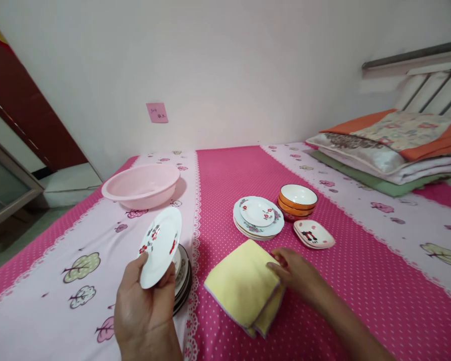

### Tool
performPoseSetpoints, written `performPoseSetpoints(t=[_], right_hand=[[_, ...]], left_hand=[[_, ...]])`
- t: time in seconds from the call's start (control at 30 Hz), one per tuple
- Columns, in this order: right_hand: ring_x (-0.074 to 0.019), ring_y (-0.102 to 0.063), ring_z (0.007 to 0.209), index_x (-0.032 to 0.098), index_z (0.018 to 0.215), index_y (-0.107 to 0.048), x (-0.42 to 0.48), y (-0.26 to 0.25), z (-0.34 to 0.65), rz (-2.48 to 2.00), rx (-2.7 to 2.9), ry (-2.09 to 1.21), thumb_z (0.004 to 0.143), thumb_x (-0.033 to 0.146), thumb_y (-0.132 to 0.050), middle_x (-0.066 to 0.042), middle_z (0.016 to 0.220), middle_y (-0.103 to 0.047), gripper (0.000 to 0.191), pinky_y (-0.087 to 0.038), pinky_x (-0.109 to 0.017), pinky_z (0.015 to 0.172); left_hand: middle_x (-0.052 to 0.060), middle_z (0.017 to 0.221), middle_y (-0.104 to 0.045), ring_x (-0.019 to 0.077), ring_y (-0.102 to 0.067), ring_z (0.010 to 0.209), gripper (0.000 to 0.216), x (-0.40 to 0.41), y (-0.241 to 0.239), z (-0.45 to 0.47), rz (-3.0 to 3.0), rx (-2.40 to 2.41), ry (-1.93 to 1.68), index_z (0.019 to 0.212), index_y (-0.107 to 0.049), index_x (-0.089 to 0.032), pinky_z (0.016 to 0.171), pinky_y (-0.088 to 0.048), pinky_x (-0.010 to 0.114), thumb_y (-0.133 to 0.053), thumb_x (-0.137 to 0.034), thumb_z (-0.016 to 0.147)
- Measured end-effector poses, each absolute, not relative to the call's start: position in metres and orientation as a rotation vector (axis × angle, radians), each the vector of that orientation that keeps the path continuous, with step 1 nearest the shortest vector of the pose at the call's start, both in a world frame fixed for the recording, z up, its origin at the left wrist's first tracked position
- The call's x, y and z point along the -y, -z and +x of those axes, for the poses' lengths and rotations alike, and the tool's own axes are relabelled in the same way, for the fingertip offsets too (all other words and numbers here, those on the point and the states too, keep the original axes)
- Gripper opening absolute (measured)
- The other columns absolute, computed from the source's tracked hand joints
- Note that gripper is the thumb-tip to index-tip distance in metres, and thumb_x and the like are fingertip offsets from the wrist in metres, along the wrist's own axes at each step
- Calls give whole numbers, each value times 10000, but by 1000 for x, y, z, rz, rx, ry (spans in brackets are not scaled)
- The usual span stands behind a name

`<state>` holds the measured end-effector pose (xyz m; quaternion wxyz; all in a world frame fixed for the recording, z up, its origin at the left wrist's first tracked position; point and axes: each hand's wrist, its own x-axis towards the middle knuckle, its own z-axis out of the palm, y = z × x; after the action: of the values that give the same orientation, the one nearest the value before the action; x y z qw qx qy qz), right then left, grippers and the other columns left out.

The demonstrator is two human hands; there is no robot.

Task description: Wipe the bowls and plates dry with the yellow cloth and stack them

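My left hand (pixel 145 306) is closed around the lower rim of a small white plate with red flowers (pixel 161 245), holding it tilted above a stack of plates (pixel 183 281) on the bed. My right hand (pixel 298 273) grips the right edge of a folded yellow cloth (pixel 242 283) that lies on the pink dotted sheet. Beyond the cloth stand a stack of floral plates (pixel 258 216), stacked orange bowls (pixel 297 200) and small square dishes (pixel 313 234).
A pink plastic basin (pixel 142 185) sits at the back left of the bed. Folded quilts and pillows (pixel 391 145) lie at the right by the headboard. A pink note (pixel 157 112) is stuck on the wall. The bed's left edge drops to the floor.
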<state>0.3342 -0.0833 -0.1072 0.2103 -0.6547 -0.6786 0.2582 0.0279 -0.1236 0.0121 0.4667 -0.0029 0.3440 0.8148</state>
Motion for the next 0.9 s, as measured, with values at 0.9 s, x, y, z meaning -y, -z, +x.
performPoseSetpoints(t=[0.9], right_hand=[[-166, -589, 577, 231, 856, -522, 68, 107, 302, -1313, 1347, -1469, 627, 372, -744, 30, 730, -653, 349, -458, -271, 500]], left_hand=[[-55, 691, -517, 49, -358, 469, 210, 123, -2, 16, -20, -804, -1993, 778, -501, -167, 403, -346, 154, -567, 19, 704]])
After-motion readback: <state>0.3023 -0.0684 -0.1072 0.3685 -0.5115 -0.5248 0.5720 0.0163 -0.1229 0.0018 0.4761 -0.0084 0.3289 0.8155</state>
